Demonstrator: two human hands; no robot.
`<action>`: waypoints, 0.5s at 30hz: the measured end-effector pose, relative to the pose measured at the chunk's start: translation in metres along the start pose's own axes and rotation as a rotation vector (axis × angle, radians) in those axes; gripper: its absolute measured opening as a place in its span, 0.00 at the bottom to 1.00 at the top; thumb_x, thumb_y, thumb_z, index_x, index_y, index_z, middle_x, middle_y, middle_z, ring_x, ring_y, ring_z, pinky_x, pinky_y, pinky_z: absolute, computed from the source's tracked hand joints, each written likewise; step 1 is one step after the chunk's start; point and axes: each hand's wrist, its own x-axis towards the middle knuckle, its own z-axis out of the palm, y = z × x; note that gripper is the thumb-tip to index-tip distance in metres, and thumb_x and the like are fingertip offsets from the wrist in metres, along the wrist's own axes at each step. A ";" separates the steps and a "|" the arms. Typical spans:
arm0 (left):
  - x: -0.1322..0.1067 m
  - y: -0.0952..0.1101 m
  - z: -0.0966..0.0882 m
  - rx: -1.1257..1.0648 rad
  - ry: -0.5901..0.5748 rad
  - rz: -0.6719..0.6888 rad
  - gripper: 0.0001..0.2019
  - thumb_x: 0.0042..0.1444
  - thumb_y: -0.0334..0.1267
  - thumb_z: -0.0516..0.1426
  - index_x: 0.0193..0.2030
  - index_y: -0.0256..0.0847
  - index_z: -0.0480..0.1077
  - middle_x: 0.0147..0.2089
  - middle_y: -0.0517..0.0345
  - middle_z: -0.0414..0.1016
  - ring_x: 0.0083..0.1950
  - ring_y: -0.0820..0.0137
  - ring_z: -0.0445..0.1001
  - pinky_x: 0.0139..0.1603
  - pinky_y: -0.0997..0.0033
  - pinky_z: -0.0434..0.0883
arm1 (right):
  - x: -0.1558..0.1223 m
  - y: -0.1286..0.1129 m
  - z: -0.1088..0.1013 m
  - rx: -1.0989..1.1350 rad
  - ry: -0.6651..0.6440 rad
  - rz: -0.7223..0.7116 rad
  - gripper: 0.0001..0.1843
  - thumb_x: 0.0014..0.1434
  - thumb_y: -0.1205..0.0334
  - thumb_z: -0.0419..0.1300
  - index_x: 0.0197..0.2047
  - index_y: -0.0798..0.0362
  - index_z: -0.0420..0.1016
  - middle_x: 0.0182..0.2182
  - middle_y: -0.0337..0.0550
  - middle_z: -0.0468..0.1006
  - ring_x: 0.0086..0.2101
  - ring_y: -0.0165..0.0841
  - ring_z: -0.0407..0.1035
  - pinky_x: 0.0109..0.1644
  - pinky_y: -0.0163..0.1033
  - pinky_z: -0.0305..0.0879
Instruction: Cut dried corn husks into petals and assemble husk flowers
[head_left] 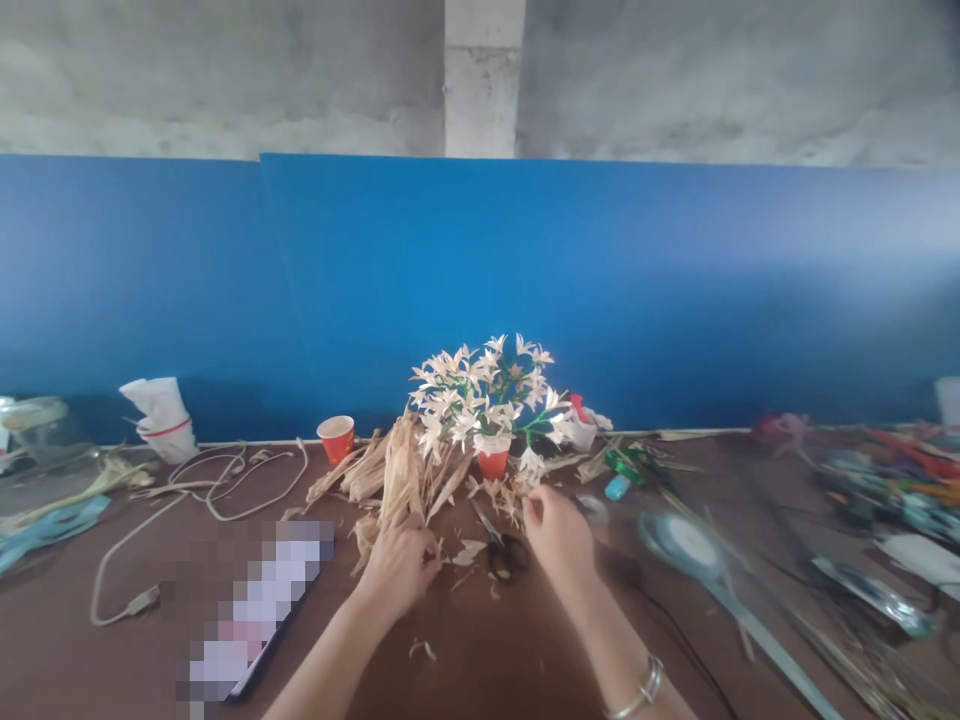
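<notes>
My left hand (401, 562) rests at the front of a pile of dried corn husks (405, 465). Its fingers are curled in, and whatever they may hold is hidden. Over small husk scraps, my right hand (561, 535) has its fingers pinched together; I cannot make out anything in them. Between the two hands lie black-handled scissors (508, 556), their blades pointing away from me. Just beyond, a red and white paper cup (493, 460) holds a bunch of cream-white flowers (465, 392) on green stems.
An orange-red paper cup (336, 440) stands behind the husks. Left are a white cable (120, 540) and a pixelated flat object (259, 620). A ribbon roll (690, 545) lies right, with blurred colourful materials (892, 480) farther over. A blue panel (480, 260) rises behind the table.
</notes>
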 end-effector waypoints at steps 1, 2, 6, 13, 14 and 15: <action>0.000 -0.001 0.001 0.006 0.005 0.013 0.07 0.49 0.32 0.55 0.27 0.42 0.74 0.36 0.53 0.72 0.45 0.61 0.67 0.46 0.64 0.61 | -0.003 -0.003 0.000 0.017 -0.115 -0.025 0.10 0.58 0.61 0.50 0.33 0.53 0.72 0.28 0.45 0.77 0.31 0.36 0.70 0.33 0.36 0.55; 0.001 -0.002 0.002 0.010 0.010 0.021 0.08 0.49 0.31 0.54 0.26 0.41 0.74 0.35 0.52 0.72 0.44 0.61 0.67 0.46 0.65 0.61 | -0.006 -0.006 -0.001 0.026 -0.218 -0.052 0.11 0.58 0.59 0.51 0.31 0.52 0.72 0.27 0.44 0.77 0.30 0.35 0.70 0.31 0.35 0.55; 0.004 -0.009 -0.007 0.018 0.087 -0.049 0.09 0.48 0.29 0.53 0.26 0.42 0.73 0.35 0.54 0.74 0.42 0.63 0.69 0.44 0.67 0.62 | -0.021 -0.018 -0.002 -0.024 -0.399 -0.168 0.07 0.50 0.61 0.57 0.34 0.53 0.72 0.31 0.47 0.78 0.34 0.39 0.72 0.33 0.35 0.58; 0.006 -0.028 -0.028 0.025 0.370 -0.329 0.11 0.54 0.36 0.50 0.34 0.42 0.74 0.38 0.54 0.78 0.42 0.61 0.70 0.42 0.66 0.63 | -0.024 -0.022 -0.002 -0.115 -0.395 -0.139 0.15 0.46 0.72 0.54 0.39 0.56 0.71 0.34 0.52 0.78 0.37 0.41 0.72 0.36 0.36 0.60; 0.006 -0.030 -0.029 0.029 0.375 -0.353 0.12 0.55 0.37 0.50 0.34 0.42 0.74 0.38 0.54 0.78 0.43 0.60 0.70 0.42 0.66 0.63 | -0.022 -0.023 -0.002 -0.093 -0.382 -0.116 0.15 0.46 0.72 0.54 0.39 0.55 0.71 0.33 0.50 0.78 0.36 0.40 0.72 0.36 0.36 0.60; 0.006 -0.032 -0.029 0.035 0.377 -0.375 0.12 0.55 0.39 0.49 0.34 0.43 0.74 0.38 0.54 0.78 0.42 0.60 0.71 0.41 0.66 0.63 | -0.021 -0.023 -0.001 -0.059 -0.363 -0.098 0.14 0.47 0.71 0.54 0.39 0.54 0.71 0.33 0.49 0.78 0.36 0.39 0.72 0.36 0.35 0.60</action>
